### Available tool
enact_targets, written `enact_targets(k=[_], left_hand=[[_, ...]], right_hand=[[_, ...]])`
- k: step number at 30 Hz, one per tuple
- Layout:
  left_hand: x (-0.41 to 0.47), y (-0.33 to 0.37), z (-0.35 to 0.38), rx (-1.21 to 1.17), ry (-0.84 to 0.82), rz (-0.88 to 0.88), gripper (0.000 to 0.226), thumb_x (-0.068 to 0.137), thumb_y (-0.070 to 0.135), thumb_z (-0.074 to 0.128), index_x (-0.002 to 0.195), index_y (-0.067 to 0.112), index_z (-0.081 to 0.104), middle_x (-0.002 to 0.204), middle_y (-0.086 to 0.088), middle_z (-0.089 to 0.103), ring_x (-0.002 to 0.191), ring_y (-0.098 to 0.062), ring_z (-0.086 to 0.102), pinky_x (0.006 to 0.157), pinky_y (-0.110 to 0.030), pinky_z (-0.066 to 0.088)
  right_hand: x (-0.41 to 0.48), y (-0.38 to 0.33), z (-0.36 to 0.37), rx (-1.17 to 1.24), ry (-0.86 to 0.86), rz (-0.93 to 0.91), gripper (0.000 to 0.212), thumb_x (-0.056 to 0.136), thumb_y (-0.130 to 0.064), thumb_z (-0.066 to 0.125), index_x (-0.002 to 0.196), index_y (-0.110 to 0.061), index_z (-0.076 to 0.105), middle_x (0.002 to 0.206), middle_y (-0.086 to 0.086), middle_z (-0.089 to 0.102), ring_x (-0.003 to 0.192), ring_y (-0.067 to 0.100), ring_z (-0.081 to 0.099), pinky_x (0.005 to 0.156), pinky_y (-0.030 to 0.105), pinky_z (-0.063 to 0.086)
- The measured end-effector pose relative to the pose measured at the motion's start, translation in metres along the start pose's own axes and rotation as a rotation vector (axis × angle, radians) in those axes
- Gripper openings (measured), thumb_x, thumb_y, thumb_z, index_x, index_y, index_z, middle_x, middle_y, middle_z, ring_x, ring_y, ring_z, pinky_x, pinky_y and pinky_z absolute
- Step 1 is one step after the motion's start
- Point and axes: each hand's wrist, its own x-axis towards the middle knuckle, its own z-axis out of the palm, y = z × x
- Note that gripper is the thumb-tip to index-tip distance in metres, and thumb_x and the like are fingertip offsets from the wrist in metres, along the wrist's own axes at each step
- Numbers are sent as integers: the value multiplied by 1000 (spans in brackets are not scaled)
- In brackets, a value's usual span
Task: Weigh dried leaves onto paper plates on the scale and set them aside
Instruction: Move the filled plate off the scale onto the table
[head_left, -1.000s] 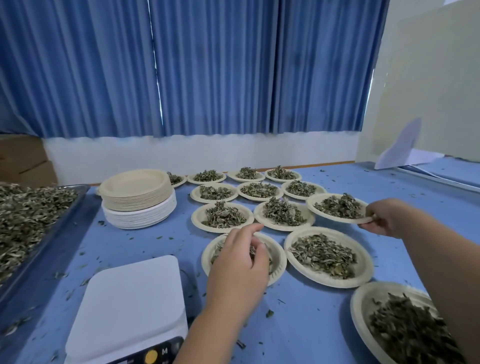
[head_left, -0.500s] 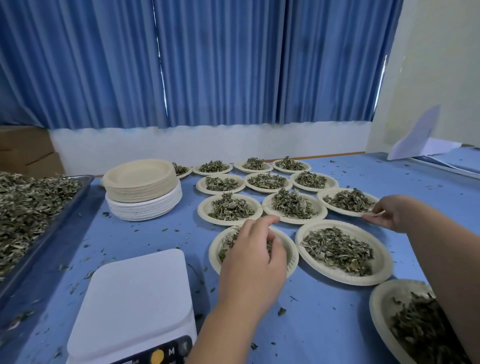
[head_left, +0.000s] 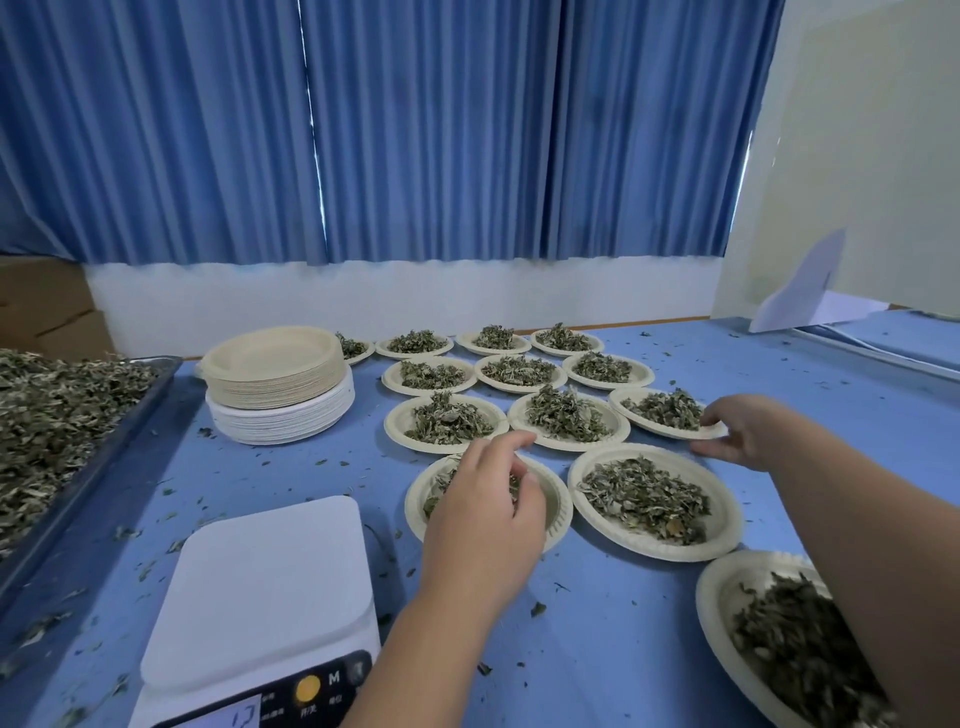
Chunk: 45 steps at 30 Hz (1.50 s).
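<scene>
Both hands had stayed almost where they were half a second before. At far left the tray of dried leaves lay beside the stack of empty plates, with the scale nearer. The left hand hung palm-down over the near-left plate, fingers curled into its leaves; whether they pinched any could not be told. The right hand, arm stretched forward, pinched the rim of the third-row plate between thumb and fingers.
</scene>
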Motion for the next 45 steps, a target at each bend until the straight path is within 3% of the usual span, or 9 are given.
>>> enact_targets(k=[3,6,14,18,24,32,36,40,45], left_hand=[[0,3,-7,-46,63,-24,32,95,27,44,119,47,50,102,28,44,67,-1,53,60,-23,44],[0,15,-22,-194,185,-93,27,96,22,47,109,44,57,95,19,54,58,-2,51,57,-24,43],[-36,11,-117,-336,574,-176,30,92,13,48,82,36,65,69,13,62,43,-3,40,39,-13,30],[-47,-27,-173,-191,683,-239,28,90,7,47,85,28,66,64,-3,60,46,-11,40,49,-28,35],[-57,-88,-215,-39,630,-422,23,92,6,45,94,18,65,55,4,52,41,-8,37,44,-25,30],[-55,-106,-189,170,415,-321,21,95,17,45,100,32,59,92,23,48,88,-8,53,74,-27,41],[-52,-121,-195,77,389,-458,20,96,15,44,106,29,55,103,11,50,96,-16,56,83,-32,46],[-49,-125,-196,-12,385,-531,20,96,16,44,101,34,50,112,7,53,102,-16,57,90,-36,47],[-48,-126,-193,19,361,-545,20,95,19,43,98,38,48,110,9,52,100,-16,57,89,-34,46]], right_hand=[[-25,-15,7,-86,-12,69,11,96,-7,56,96,4,54,78,17,64,32,17,58,40,24,49],[-51,-28,25,6,-84,15,20,96,-5,53,77,-2,49,65,14,56,32,17,58,35,22,48],[-163,-49,109,258,-587,-200,15,90,-2,62,100,8,58,82,19,67,63,21,70,57,27,56],[-210,-51,161,311,-738,-214,16,92,-5,60,103,6,58,81,16,64,66,22,68,58,29,57],[-249,-58,222,170,-742,-255,14,92,-10,60,104,-2,61,86,13,65,61,19,66,59,30,56],[-241,-64,272,-84,-646,-447,6,89,-9,59,88,-11,65,91,9,67,61,15,66,61,30,55],[-226,-74,299,-331,-525,-601,21,89,-11,56,110,-11,61,92,8,65,78,23,67,72,37,55],[-207,-99,331,-760,-411,-953,53,91,-22,58,141,-12,43,140,11,43,121,28,51,99,34,41],[-193,-120,371,-1003,-471,-1078,58,97,-33,51,147,-10,34,151,10,28,134,30,38,107,37,32]])
